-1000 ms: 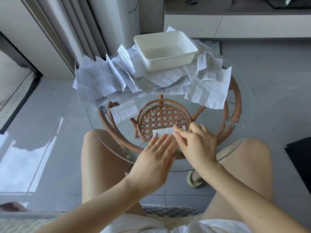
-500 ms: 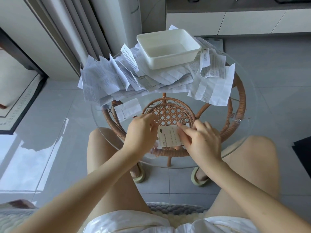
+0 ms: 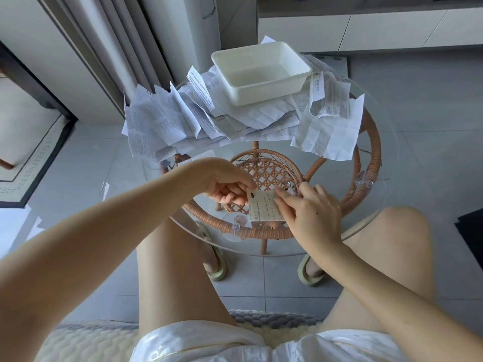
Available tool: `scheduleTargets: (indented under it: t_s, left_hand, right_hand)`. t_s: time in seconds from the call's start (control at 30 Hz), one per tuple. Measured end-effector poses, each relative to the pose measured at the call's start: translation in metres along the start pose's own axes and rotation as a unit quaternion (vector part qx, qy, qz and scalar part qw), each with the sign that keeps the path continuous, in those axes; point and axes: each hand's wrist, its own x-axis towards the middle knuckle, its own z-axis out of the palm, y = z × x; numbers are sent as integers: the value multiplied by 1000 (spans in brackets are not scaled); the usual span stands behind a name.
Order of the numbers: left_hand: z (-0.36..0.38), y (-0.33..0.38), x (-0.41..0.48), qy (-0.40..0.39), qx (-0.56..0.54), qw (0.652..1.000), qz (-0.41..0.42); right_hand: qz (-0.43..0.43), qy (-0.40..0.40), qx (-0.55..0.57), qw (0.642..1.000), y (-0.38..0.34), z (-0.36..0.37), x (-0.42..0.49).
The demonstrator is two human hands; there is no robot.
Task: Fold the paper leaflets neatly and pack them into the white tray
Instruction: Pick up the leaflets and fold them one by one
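The left hand (image 3: 222, 185) has its grip pinched on the left edge of the folded leaflet (image 3: 262, 207), thumb and fingertips closed on the paper. The right hand (image 3: 313, 214) lays its fingers (image 3: 283, 205) over the leaflet's right side. Its thumb is hidden under the paper, so this grip is probably a pinch too rather than a flat press. Between the 2 hands the leaflet is a small packet, a little taller than wide, printed face up, held low over the near part of the glass desk (image 3: 386, 142).

The white tray (image 3: 269, 94) lies straight ahead of the grip, at the far side of the desk and well apart from both hands. Its long side runs roughly left to right, and it sits on the spread of loose leaflets (image 3: 156, 121). Packing calls for a forward reach over the bare glass, and the left hand looks slightly nearer the tray.

The leaflet's right edge is covered by the fingers, so the number of folds cannot be counted and the print is too small to read. The tray's floor shows no paper. The rattan base (image 3: 266, 171) shows through the glass and muddles the leaflet's lower edge.
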Motion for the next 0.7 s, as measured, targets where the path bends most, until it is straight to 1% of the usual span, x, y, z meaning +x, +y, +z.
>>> scheduleTargets:
  t_s: [0.1,0.2,0.3,0.37,0.5,0.6,0.7]
  left_hand:
    - [-1,5,0,-15,-25,999,-20]
    - [-4,8,-3,-40,-49,998,-19]
    - [-7,5,-8,-62,-77,995,1]
    - [-8,0,-11,-67,-86,994,29]
    - [-5,-18,-15,-40,-150,982,107]
    - [6,-33,-20,1,-120,979,166]
    - [19,-44,-22,47,-112,971,204]
  right_hand:
    - [-1,-9,-1,1000,1,0,0]
    - [1,-10,-9,1000,2,0,0]
    - [0,9,-8,1000,1,0,0]
    - [0,15,-5,1000,1,1,0]
    - [3,16,-5,1000,0,1,1]
    - [-3,18,2,1000,1,2,0]
    - [-4,23,14,1000,2,3,0]
